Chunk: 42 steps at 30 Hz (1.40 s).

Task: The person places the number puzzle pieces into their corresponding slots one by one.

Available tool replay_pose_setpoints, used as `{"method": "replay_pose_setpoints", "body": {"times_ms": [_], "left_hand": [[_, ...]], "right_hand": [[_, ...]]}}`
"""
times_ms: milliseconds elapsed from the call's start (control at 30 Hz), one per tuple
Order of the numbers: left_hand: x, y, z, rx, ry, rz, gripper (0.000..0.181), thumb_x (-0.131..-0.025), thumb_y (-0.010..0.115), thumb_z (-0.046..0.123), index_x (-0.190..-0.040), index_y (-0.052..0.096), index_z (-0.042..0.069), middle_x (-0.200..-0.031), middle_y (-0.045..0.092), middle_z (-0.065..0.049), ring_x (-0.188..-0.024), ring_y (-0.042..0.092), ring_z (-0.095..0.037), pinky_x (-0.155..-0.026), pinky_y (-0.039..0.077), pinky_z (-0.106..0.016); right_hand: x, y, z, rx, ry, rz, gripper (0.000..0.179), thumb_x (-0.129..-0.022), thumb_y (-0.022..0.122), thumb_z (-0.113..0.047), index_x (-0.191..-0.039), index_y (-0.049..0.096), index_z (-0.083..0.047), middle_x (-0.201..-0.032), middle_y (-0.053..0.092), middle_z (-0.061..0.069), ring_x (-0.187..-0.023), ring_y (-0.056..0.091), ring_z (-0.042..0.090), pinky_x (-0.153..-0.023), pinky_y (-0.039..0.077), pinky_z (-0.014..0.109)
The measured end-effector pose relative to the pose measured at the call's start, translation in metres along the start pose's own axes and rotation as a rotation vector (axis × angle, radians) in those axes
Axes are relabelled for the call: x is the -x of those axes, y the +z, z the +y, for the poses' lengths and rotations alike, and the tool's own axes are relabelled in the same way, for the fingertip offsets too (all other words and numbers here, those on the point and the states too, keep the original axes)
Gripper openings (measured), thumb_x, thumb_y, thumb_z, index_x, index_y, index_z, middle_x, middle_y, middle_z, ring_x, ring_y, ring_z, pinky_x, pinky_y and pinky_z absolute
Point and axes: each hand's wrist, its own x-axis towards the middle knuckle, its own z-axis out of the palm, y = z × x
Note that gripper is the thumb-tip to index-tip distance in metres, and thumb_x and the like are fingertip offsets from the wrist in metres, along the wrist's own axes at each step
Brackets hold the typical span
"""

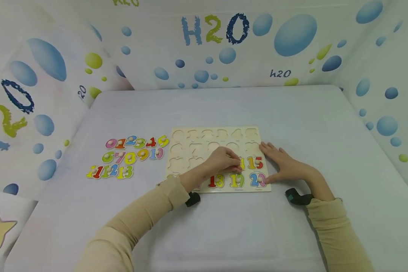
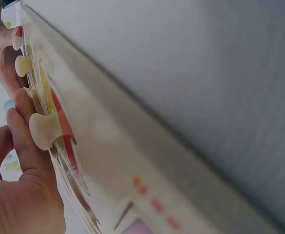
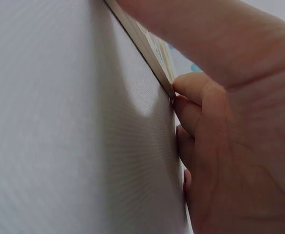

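Observation:
A wooden number puzzle board (image 1: 204,132) lies flat on the table. My left hand (image 1: 222,160) reaches across it and pinches the number 14 piece (image 1: 242,164), mostly hidden under the fingers, at its slot in the third row. Just right of it sits the number 15 piece (image 1: 255,163). Below are the number 18 piece (image 1: 216,181), close to the left hand in the left wrist view, the number 19 piece (image 1: 237,180) and the number 20 piece (image 1: 258,180). My right hand (image 1: 287,163), fingers spread, rests against the board's right edge (image 3: 147,51).
Several loose number pieces with knobs, 0 to 13, lie in three rows left of the board, among them a number 8 piece (image 1: 130,157) and a number 13 piece (image 1: 125,172). A white cloth (image 1: 224,109) covers the table. Bubble-printed curtains (image 1: 204,60) stand behind and beside it.

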Motion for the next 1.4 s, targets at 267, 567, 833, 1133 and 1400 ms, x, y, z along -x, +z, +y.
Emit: {"method": "replay_pose_setpoints", "body": {"times_ms": [267, 567, 833, 1133, 1400], "left_hand": [[0.003, -0.001, 0.002, -0.052, 0.038, 0.05, 0.01, -0.088, 0.066, 0.008, -0.092, 0.063, 0.0, -0.074, 0.067, -0.012, -0.06, 0.066, -0.02, -0.058, 0.053, -0.022], [0.002, -0.003, 0.003, -0.117, 0.048, 0.074, 0.006, -0.086, 0.066, 0.005, -0.089, 0.063, 0.001, -0.072, 0.067, -0.01, -0.061, 0.066, -0.017, -0.055, 0.052, -0.02], [0.003, -0.003, 0.003, -0.16, 0.076, 0.046, 0.011, -0.087, 0.067, 0.007, -0.096, 0.064, 0.002, -0.07, 0.067, -0.009, -0.059, 0.065, -0.017, -0.055, 0.052, -0.021], [0.04, -0.052, 0.02, -0.271, 0.23, -0.052, 0.037, -0.088, 0.065, 0.005, -0.123, 0.054, 0.0, -0.086, 0.069, -0.012, -0.074, 0.068, -0.029, -0.071, 0.055, -0.032], [0.111, -0.164, -0.004, -0.325, 0.255, 0.03, 0.034, -0.092, 0.06, 0.008, -0.124, 0.053, -0.001, -0.09, 0.065, -0.02, -0.078, 0.065, -0.032, -0.074, 0.054, -0.036]], "right_hand": [[-0.002, -0.002, -0.001, -0.003, -0.003, 0.0, 0.115, -0.068, 0.08, -0.048, -0.149, 0.011, -0.004, -0.154, 0.004, 0.015, -0.139, -0.006, 0.031, -0.108, -0.005, 0.054], [-0.003, -0.005, -0.002, 0.002, -0.013, 0.007, 0.114, -0.069, 0.08, -0.046, -0.149, 0.012, -0.003, -0.154, 0.006, 0.016, -0.139, -0.005, 0.032, -0.108, -0.005, 0.054], [-0.001, -0.004, -0.003, -0.008, -0.019, 0.015, 0.112, -0.07, 0.08, -0.044, -0.148, 0.013, -0.001, -0.153, 0.006, 0.018, -0.139, -0.005, 0.034, -0.107, -0.005, 0.056], [-0.003, -0.002, -0.003, -0.001, 0.006, 0.007, 0.117, -0.067, 0.081, -0.047, -0.149, 0.012, -0.003, -0.154, 0.006, 0.015, -0.139, -0.005, 0.03, -0.108, -0.004, 0.053], [0.0, 0.001, -0.003, -0.013, 0.018, 0.003, 0.116, -0.067, 0.081, -0.048, -0.15, 0.012, -0.005, -0.154, 0.006, 0.015, -0.139, -0.005, 0.03, -0.109, -0.004, 0.051]]}}
